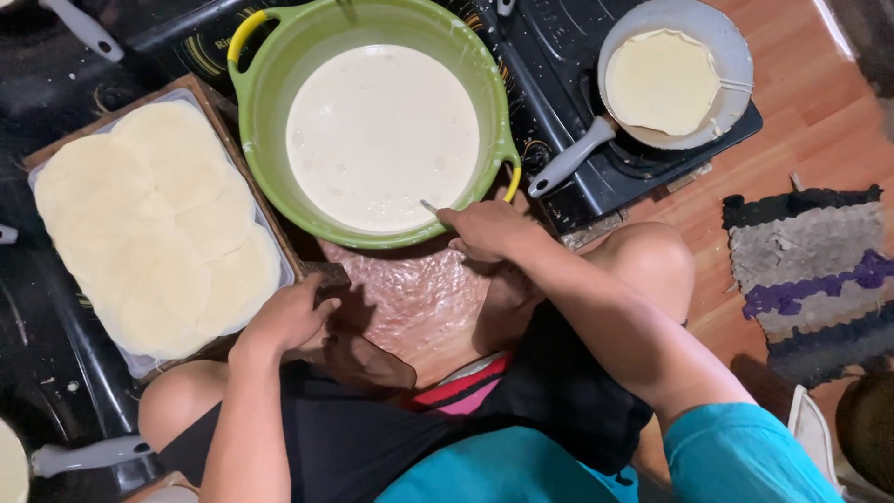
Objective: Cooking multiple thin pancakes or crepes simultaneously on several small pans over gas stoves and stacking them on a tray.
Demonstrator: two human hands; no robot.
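Where fingers [456, 222] close, perhaps a ladle handle [428, 206] at the basin [270, 56] rim.

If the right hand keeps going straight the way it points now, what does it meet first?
The right hand points up and left, over the rim of the green basin. Going on, it would probably first meet the pale batter inside, though its height above the surface is unclear.

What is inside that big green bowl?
The green bowl holds pale, creamy batter with small bubbles. The right hand holds a utensil at its rim; the batter hides the bowl's bottom.
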